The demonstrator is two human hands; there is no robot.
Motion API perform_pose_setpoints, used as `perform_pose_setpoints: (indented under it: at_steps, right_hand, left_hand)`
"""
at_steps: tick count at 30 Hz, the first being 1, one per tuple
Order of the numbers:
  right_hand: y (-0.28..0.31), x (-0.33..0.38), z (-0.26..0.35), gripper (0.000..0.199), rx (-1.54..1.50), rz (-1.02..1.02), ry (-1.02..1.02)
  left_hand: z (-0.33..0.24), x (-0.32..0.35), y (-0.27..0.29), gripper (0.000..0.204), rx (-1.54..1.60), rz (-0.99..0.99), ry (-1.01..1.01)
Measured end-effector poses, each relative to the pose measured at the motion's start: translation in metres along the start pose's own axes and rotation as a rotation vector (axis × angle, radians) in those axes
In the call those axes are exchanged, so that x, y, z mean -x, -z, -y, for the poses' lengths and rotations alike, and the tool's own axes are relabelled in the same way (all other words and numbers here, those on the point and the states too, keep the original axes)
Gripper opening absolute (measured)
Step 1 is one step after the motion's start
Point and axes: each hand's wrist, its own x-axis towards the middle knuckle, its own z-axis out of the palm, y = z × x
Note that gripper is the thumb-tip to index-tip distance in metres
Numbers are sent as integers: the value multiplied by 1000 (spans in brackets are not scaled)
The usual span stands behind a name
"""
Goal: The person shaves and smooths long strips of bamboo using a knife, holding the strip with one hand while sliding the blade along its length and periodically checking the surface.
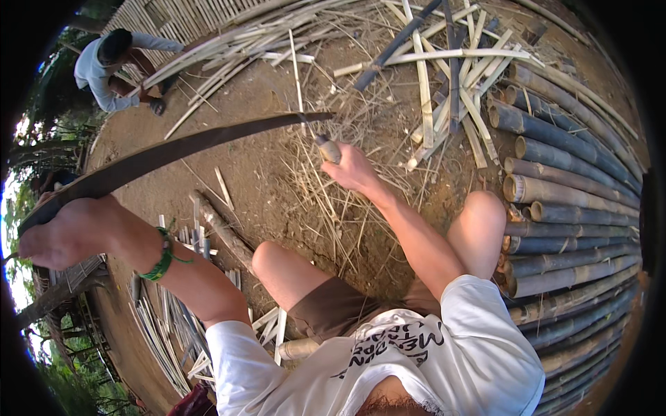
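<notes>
My left hand (64, 236), raised far out to the left with a green band on its wrist, is closed around one end of a long dark bamboo strip (166, 147). The strip bows across to the right and tapers to a tip in front of me. My right hand (350, 168) grips the short wooden handle (329, 149) of a knife. Its narrow metal part meets the strip close to the tip; most of the blade cannot be made out.
Thin shavings (312, 166) litter the dirt ground ahead. Split bamboo pieces (454, 76) lie crossed at the far right, beside a row of bamboo poles (576, 208). Another person (111, 69) bends over long pale strips (236, 52) at the far left. More slats (163, 326) lie by my left side.
</notes>
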Motion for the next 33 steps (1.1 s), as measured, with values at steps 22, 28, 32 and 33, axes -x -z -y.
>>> perform_pose_setpoints:
  at_steps: [22,28,32,33]
  right_hand:
    - [34,-97,-156,33,275,-29,-547]
    - [9,-39,-54,19,-172,-78,-453]
    - [12,11,-14,16,-377,-179,-309]
    - [14,25,2,16,-428,-186,-263]
  left_hand:
    - [20,-1,1,56,-164,-1,-30]
    - [16,-13,9,39,-2,-70,123]
    - [5,-4,-17,48,288,57,222]
    - [-2,-6,-20,54,329,123,272]
